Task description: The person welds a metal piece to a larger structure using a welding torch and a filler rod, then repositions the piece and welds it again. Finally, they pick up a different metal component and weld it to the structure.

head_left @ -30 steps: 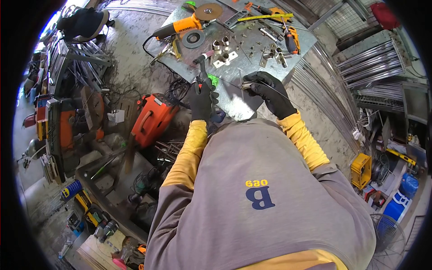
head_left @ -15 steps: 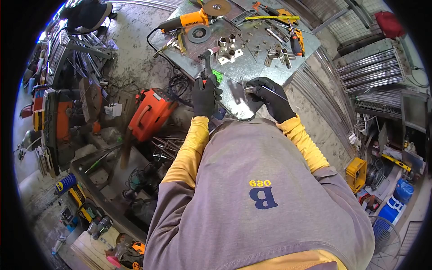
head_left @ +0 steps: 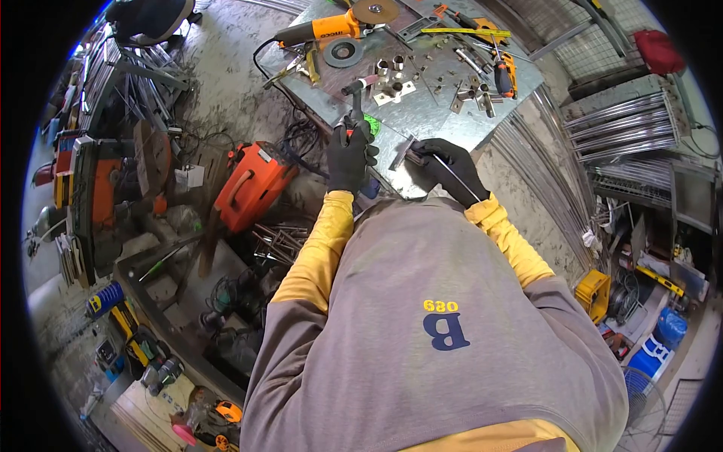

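My left hand (head_left: 349, 160), in a black glove, is closed around the handle of a TIG welding torch (head_left: 357, 98). The torch's pinkish nozzle points up and to the right over the metal table (head_left: 444, 120). Near the table's front edge, my gloved right hand (head_left: 452, 169) grips a small metal bracket (head_left: 404, 153). A thin metal rod (head_left: 449, 172) lies across that same hand. Beyond the torch, short tube pieces on a flat plate (head_left: 395, 92) rest on the table, and a bright green object (head_left: 371, 124) sits just beside my left hand.
An angle grinder (head_left: 324, 30) and a loose grinding disc (head_left: 343, 53) lie at the table's far left. Screwdrivers (head_left: 502, 75) and a yellow ruler (head_left: 467, 32) are at the far right. On the floor to the left stands an orange machine (head_left: 252, 184) beside black cables.
The bracket in my right hand has turned from nearly upright to slanted and shifted slightly left. My left hand still holds the torch. The whole view has shifted a little.
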Demonstrator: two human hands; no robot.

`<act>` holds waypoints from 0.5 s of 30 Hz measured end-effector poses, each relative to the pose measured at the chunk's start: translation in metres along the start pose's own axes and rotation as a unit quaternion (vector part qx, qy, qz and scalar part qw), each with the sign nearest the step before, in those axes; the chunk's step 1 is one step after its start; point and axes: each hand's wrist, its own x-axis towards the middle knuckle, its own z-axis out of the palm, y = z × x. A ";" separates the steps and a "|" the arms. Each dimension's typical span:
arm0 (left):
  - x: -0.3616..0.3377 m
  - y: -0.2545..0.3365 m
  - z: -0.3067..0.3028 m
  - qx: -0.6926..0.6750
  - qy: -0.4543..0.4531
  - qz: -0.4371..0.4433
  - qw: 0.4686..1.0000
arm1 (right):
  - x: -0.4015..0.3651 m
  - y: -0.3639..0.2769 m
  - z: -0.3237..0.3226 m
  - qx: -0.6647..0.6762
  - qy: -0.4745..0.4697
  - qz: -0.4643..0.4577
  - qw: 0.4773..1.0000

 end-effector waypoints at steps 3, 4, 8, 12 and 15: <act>-0.002 0.002 0.001 0.000 0.000 -0.007 1.000 | -0.004 -0.005 -0.005 0.052 0.059 -0.006 0.997; -0.002 0.000 0.000 0.000 0.000 -0.009 1.000 | -0.007 -0.008 -0.006 0.090 0.092 0.008 0.992; 0.000 -0.002 0.000 -0.001 0.000 -0.007 1.000 | -0.013 -0.003 -0.016 0.072 0.151 0.013 0.986; 0.001 -0.002 -0.001 -0.007 0.000 -0.009 1.000 | -0.020 0.000 0.000 -0.164 0.124 -0.092 0.974; 0.002 -0.004 -0.001 -0.008 -0.004 -0.001 1.000 | -0.015 -0.023 0.006 -0.332 0.095 -0.119 0.931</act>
